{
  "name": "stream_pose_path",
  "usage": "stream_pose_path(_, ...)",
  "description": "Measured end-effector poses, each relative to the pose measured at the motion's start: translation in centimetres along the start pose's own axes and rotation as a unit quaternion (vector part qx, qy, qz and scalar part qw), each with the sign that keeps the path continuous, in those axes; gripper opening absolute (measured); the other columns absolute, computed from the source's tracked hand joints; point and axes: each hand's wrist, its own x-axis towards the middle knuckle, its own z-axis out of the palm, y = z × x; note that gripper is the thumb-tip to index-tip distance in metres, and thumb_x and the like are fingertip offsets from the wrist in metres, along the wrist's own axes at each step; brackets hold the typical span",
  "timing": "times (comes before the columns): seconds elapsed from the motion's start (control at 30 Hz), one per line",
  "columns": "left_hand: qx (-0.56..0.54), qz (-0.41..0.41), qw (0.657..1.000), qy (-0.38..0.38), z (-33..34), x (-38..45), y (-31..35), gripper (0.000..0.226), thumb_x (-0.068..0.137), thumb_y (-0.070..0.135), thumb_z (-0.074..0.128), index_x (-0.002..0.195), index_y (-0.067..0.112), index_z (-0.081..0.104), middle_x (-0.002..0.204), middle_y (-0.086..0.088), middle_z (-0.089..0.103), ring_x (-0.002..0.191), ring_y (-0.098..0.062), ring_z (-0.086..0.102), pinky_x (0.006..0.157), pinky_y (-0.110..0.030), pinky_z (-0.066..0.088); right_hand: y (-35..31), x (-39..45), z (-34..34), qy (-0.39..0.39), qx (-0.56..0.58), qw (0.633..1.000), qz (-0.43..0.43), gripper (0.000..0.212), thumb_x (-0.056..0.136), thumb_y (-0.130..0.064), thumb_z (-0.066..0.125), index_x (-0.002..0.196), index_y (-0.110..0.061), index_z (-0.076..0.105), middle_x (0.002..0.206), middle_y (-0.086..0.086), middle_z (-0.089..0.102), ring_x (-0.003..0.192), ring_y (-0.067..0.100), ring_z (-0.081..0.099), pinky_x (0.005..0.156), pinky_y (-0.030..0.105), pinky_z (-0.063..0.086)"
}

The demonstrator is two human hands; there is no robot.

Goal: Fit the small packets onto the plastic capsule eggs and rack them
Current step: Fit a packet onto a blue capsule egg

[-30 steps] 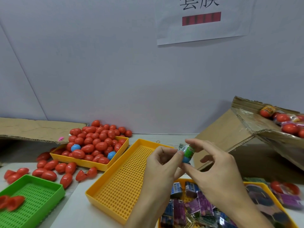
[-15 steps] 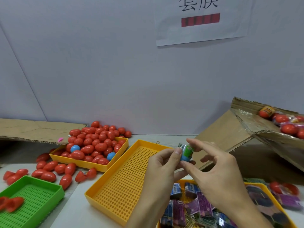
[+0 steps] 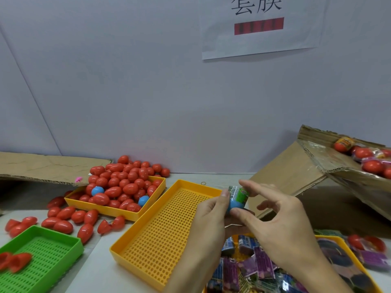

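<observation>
Both hands sit slightly lower and nearer the perforated tray than a second ago; the pairing of egg and packet between them is otherwise much the same. My left hand (image 3: 208, 210) grips the blue egg (image 3: 233, 205) from the left side, thumb tip up near the packet's top edge. My right hand (image 3: 281, 218) pinches the egg from the right, index finger over the top and thumb underneath, the other fingers spread loose. A green packet (image 3: 241, 194) covers the upper part of the egg; the blue lower end is bare, so I judge the fit incomplete.

Progress, as far as I can see:
- Empty yellow tray (image 3: 160, 225), just left of my hands, holds no eggs at all. If this is the rack, racking has not begun.
- Far yellow tray (image 3: 114, 211) is heaped with red eggs (image 3: 124, 182) and two more blue ones; further red eggs lie loose on the tabletop (image 3: 101, 269) beside it.
- Green tray (image 3: 42, 261), bottom left, holds a couple of red egg halves.
- Packet tray (image 3: 347, 249) under my wrists is full of purple and blue packets (image 3: 260, 262).
- Cardboard box (image 3: 296, 176) at right carries some eggs already in packets on its upper flap.

Judgement: early in the batch. Remaining now: pull the packet fully down, then set this egg in the empty tray.
</observation>
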Motion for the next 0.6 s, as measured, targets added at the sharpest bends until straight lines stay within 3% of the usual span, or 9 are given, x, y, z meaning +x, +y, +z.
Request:
stream_pose_path(0.17,0.014,0.0,1.0,0.005,-0.09,0.11,-0.21,0.049,0.101,0.038,0.043,0.084,0.009,0.078,0.086,-0.022,0.074,0.078,-0.028,0.074,0.066,-0.029,0.059,0.29,-0.05,0.24,0.022,-0.01,1.0,0.0,0.058,0.068,-0.034,0.083,0.115,-0.052,0.055,0.103,-0.027,0.062,0.098,-0.009,0.052,0.078,0.005,0.042)
stream_pose_path(0.27,0.019,0.0,1.0,0.0,-0.12,0.07,-0.24,0.047,0.101,0.037,0.044,0.086,0.003,0.074,0.084,-0.023,0.074,0.075,-0.028,0.074,0.061,-0.028,0.058,0.11,-0.07,0.21,0.022,-0.005,1.0,0.005,0.057,0.063,-0.044,0.076,0.114,-0.053,0.053,0.104,-0.027,0.062,0.098,-0.011,0.052,0.077,0.006,0.044)
stream_pose_path(0.37,0.026,-0.001,1.0,0.0,-0.13,-0.01,-0.13,0.047,0.101,0.036,0.045,0.082,0.003,0.073,0.077,-0.019,0.074,0.07,-0.025,0.074,0.057,-0.026,0.057,0.03,-0.06,0.19,0.019,-0.002,1.0,0.01,0.057,0.062,-0.046,0.073,0.114,-0.055,0.052,0.106,-0.027,0.061,0.098,-0.012,0.051,0.076,0.004,0.042)
stream_pose_path(0.53,0.052,0.009,0.999,-0.009,-0.14,-0.18,0.21,0.043,0.096,0.045,0.051,0.085,0.011,0.077,0.082,-0.02,0.072,0.067,-0.021,0.071,0.056,-0.028,0.058,0.24,-0.02,-0.05,-0.012,0.008,1.0,0.027,0.055,0.073,-0.031,0.083,0.113,-0.056,0.056,0.104,-0.031,0.061,0.097,-0.008,0.053,0.074,0.007,0.046)
stream_pose_path(0.6,0.075,0.016,0.997,-0.024,-0.06,-0.28,0.32,0.042,0.091,0.048,0.053,0.084,0.014,0.076,0.073,-0.015,0.07,0.064,-0.02,0.069,0.055,-0.028,0.057,0.12,0.03,-0.17,-0.024,0.014,0.999,0.023,0.053,0.074,-0.032,0.082,0.11,-0.058,0.054,0.106,-0.034,0.059,0.099,-0.008,0.053,0.075,0.007,0.046)
